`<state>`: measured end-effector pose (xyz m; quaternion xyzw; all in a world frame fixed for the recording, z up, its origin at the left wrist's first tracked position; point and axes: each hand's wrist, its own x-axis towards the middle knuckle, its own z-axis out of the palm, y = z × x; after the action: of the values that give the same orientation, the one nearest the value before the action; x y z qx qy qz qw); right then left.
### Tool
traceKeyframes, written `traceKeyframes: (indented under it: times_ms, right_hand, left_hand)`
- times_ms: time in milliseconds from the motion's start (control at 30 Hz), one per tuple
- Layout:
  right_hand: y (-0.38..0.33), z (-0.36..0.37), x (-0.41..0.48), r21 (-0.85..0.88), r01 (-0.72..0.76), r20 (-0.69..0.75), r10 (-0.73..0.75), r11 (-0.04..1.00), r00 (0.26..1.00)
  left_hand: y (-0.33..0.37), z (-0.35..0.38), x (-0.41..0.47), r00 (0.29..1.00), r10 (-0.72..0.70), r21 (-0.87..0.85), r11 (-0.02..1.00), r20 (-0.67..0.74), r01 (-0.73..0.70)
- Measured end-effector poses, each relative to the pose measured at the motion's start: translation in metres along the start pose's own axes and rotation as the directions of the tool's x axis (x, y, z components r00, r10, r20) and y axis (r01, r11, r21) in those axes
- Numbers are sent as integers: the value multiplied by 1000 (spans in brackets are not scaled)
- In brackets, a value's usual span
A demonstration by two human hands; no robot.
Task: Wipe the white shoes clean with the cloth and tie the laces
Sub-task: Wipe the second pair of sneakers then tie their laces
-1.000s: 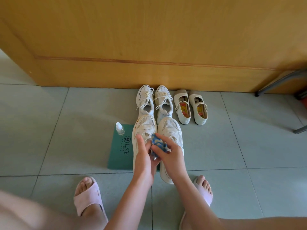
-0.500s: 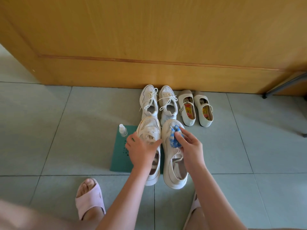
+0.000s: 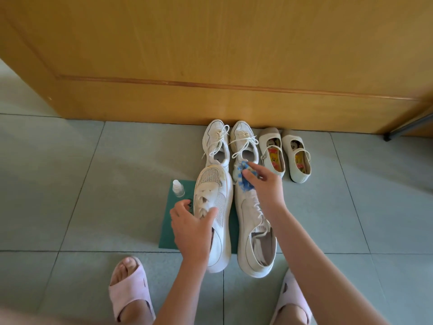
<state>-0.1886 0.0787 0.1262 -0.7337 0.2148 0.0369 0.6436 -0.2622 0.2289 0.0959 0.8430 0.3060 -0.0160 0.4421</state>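
Note:
Two large white sneakers lie side by side on a green mat (image 3: 171, 233), toes pointing away from me. My left hand (image 3: 191, 227) grips the left sneaker (image 3: 216, 207) across its laces and instep. My right hand (image 3: 263, 184) pinches a crumpled blue and white cloth (image 3: 243, 178) and presses it on the toe of the right sneaker (image 3: 254, 235). That sneaker's laces hang loose near its opening.
A small clear dropper bottle (image 3: 178, 188) stands on the mat's far left corner. A second pair of white laced sneakers (image 3: 230, 144) and small white strap shoes (image 3: 284, 156) line the wooden door (image 3: 210, 55). My feet in pink slippers (image 3: 127, 289) rest on the grey tiles.
My right hand has carried the cloth from the laces forward onto the right sneaker's toe. My left hand has slid to the left sneaker's instep and holds it.

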Motion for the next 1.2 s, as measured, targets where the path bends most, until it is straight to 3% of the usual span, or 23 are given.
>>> traceKeyframes:
  times_ms: [167, 333, 467, 600, 867, 1200]
  right_hand:
    - [-11, 32, 35, -160, 88, 107, -72, 983, 992]
    - [-25, 68, 60, -376, 264, 239, -182, 888, 954]
    - [-21, 76, 66, -541, 315, 369, -116, 780, 922]
    - [-15, 65, 59, -529, 308, 342, -134, 791, 930]
    - [5, 54, 27, -401, 204, 136, -162, 893, 977]
    - [32, 48, -20, -379, 145, -16, -163, 914, 986]
  left_hand:
    - [-6, -6, 2, 999, -8, -71, 997, 42, 11]
    - [-8, -5, -2, 1000, -6, -107, 994, 24, 9]
    - [-9, -1, -5, 998, -58, -185, 981, -6, 56]
    - [-11, 3, -3, 998, -53, -179, 983, -28, 47]
    - [-16, 1, 1, 999, -40, -153, 988, -20, 36]
    - [-19, 0, 3, 999, -43, -149, 988, 8, 44]
